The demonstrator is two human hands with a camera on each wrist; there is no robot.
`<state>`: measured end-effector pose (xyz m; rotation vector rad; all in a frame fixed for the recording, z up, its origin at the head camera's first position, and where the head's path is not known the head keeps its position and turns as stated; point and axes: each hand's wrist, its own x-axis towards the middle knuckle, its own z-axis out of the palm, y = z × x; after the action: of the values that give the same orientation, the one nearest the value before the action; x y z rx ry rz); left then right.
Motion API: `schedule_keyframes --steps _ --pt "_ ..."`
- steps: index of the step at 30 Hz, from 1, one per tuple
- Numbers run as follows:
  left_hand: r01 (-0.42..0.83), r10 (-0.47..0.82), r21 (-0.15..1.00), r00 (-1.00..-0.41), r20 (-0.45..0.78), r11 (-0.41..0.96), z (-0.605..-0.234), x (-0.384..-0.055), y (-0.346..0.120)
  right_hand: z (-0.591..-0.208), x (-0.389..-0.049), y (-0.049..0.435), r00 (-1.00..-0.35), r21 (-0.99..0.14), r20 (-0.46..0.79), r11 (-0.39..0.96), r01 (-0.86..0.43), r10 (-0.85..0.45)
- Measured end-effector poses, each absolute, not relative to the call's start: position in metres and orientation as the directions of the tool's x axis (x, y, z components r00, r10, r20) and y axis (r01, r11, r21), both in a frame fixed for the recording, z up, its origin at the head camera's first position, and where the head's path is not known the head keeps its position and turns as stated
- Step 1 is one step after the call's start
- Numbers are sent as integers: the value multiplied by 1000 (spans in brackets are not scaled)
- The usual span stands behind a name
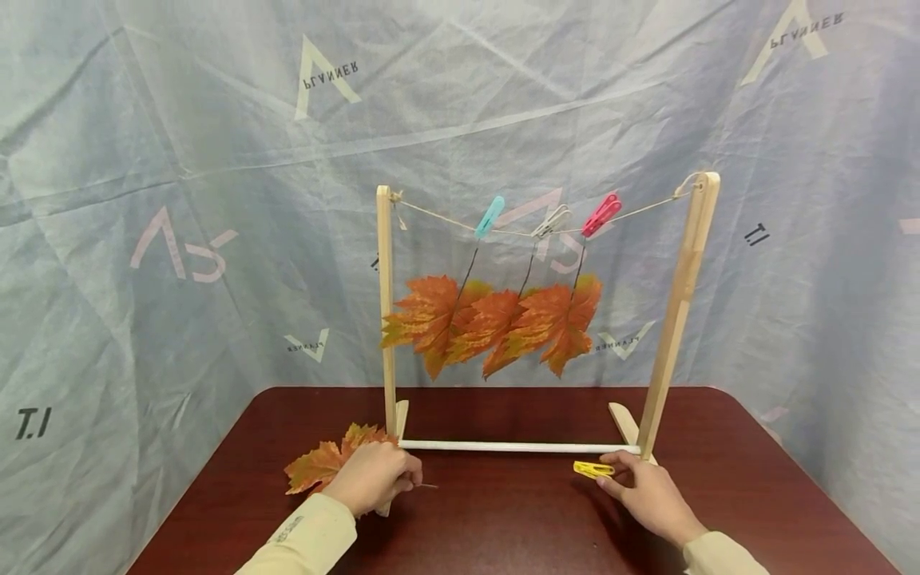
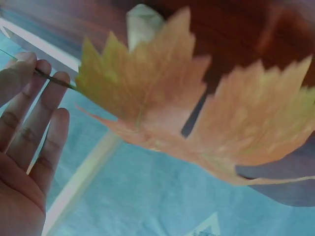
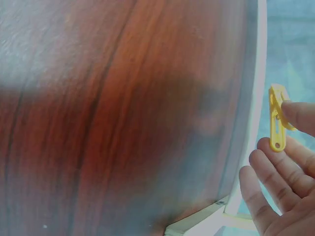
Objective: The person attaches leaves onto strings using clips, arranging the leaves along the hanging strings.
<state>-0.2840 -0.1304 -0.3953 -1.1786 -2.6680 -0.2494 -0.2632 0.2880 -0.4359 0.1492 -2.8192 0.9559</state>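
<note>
My left hand [image 1: 381, 473] pinches the thin dark stem [image 2: 55, 81] of an orange and yellow artificial maple leaf [image 2: 162, 98] between thumb and fingertips. In the head view that leaf [image 1: 323, 463] is partly covered by the hand, left of the wooden frame. A yellow clothespin [image 3: 277, 118] is held between the thumb and fingers of my right hand [image 1: 647, 487], near the frame's right foot. Between the posts a string [image 1: 438, 216] carries three similar leaves [image 1: 568, 319], hung by their stems from a light blue clothespin [image 1: 490, 217], a whitish one [image 1: 552, 222] and a pink one [image 1: 601, 215].
The wooden frame's left post [image 1: 386, 311] and right post [image 1: 679, 319] stand on the dark red table [image 1: 503, 519], joined low down by a white bar [image 1: 517, 446]. Behind the table hangs a grey printed sheet [image 1: 237, 160].
</note>
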Motion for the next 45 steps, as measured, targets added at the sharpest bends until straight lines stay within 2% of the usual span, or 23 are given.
schedule_keyframes --steps 6,15,27,36,45 --pt "762 730 54 -636 251 645 -380 -285 -119 -423 -263 287 -980 -605 197 783 -147 -32" --pt "752 721 167 -659 212 638 -354 -283 -102 -402 -261 283 -989 -684 146 720 -115 -19" --pt "697 687 285 -711 150 658 -331 -284 -80 -369 -257 283 -949 -631 306 732 -257 -69" --pt "616 618 422 -772 152 665 -319 -284 -64 -339 -253 282 -931 -619 351 722 -309 -99" --pt "593 592 516 -783 191 618 -311 -281 -50 -319 -255 283 -908 -577 404 739 -348 -113"
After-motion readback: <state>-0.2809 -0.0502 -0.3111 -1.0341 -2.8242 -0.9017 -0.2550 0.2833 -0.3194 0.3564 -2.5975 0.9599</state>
